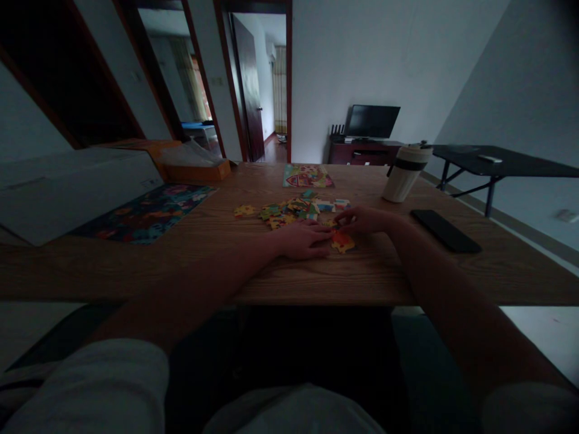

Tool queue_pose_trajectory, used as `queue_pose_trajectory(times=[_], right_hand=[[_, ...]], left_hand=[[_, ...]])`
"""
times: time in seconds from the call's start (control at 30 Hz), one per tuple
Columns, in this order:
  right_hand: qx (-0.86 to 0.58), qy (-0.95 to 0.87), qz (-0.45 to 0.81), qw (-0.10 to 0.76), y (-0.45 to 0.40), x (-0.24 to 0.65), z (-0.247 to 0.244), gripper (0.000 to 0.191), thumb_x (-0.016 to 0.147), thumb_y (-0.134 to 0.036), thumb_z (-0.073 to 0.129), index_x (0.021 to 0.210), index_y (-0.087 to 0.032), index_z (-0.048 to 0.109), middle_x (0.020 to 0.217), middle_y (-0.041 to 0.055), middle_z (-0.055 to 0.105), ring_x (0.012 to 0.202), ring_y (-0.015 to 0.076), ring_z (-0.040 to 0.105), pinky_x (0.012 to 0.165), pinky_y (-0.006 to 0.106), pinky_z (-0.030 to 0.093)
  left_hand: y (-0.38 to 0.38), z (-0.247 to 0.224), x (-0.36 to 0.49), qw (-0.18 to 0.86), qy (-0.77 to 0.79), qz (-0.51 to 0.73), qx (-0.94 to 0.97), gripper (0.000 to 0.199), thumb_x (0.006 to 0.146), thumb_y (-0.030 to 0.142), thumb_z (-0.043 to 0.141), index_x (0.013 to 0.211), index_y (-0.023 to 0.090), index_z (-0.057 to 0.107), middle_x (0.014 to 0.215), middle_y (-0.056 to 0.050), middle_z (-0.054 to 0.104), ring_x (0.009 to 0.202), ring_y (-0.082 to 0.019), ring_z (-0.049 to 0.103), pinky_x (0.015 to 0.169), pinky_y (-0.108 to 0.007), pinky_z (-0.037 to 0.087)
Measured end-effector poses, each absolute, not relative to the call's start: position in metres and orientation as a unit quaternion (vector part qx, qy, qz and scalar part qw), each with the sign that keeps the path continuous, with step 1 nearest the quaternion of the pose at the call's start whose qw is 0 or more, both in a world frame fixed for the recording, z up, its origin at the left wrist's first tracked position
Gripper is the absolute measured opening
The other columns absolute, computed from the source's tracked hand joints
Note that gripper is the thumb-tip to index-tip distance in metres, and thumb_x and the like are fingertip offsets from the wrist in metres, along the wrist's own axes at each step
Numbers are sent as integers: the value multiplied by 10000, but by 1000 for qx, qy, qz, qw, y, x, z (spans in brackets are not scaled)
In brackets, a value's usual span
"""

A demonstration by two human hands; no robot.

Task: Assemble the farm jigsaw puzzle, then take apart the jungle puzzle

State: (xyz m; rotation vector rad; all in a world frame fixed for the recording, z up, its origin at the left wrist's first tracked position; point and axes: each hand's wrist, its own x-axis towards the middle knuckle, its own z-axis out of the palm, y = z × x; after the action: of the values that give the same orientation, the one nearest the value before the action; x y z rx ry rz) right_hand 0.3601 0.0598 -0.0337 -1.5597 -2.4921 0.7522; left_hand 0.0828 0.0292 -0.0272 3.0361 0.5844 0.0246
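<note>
Loose jigsaw puzzle pieces (289, 210) lie heaped on the wooden table (203, 259) in front of me. My left hand (305, 240) rests low over the tabletop at the near side of the heap, fingers stretched out toward the right. Its fingertips reach the edge of an orange and yellow puzzle piece group (342, 241). My right hand (360, 220) curls down over the top of that group, thumb and fingers bent close together. Whatever lies under those fingertips is hidden. A single yellow puzzle piece (245, 210) sits apart at the left.
A colourful picture sheet (308, 176) lies behind the heap. To the right stand a white tumbler (406, 173) and a black phone (446, 230). On the left are a large white box (76, 187), an orange open box (199, 172) and a dark patterned sheet (156, 211).
</note>
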Motion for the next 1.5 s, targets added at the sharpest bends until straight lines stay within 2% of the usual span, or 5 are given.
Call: queue_pose_trajectory(times=[0.17, 0.33, 0.93, 1.13, 1.5], right_hand=[[-527, -809, 256, 48, 57, 359, -31, 491, 856, -485, 718, 1272, -227, 714, 1148, 106, 733, 1000, 269, 677, 890, 374, 521], [-543, -798, 258, 53, 54, 358, -29, 527, 833, -506, 748, 1266, -208, 702, 1197, 115, 714, 1029, 264, 675, 915, 359, 515], [-554, -787, 266, 55, 56, 359, -31, 487, 787, -501, 796, 1150, -189, 708, 1107, 121, 725, 980, 271, 682, 857, 356, 530], [-547, -791, 269, 54, 56, 359, -31, 440, 795, -492, 794, 1121, -205, 723, 1101, 110, 736, 973, 267, 681, 844, 357, 540], [-540, -795, 275, 39, 47, 349, -24, 462, 765, -505, 802, 1120, -220, 727, 1093, 106, 730, 969, 277, 680, 830, 368, 542]], left_hand=[[38, -8, 62, 28, 262, 34, 964, 586, 986, 492, 536, 1463, 153, 561, 1488, -144, 566, 1332, -274, 541, 1116, -359, 372], [48, -5, 44, 67, 279, -8, 958, 523, 900, 496, 652, 1328, 196, 667, 1252, -102, 697, 1122, -247, 647, 973, -321, 457], [50, -18, 53, 126, 329, 55, 934, 509, 875, 410, 678, 1333, 198, 613, 1139, -69, 722, 956, -202, 683, 860, -295, 504], [46, -22, 58, 85, 309, 68, 945, 413, 901, 396, 659, 1258, 188, 654, 1215, -101, 697, 1129, -253, 644, 981, -354, 480], [51, -30, 62, 134, 318, 105, 933, 458, 850, 384, 689, 1264, 197, 625, 1188, -90, 707, 1104, -247, 652, 987, -370, 497]])
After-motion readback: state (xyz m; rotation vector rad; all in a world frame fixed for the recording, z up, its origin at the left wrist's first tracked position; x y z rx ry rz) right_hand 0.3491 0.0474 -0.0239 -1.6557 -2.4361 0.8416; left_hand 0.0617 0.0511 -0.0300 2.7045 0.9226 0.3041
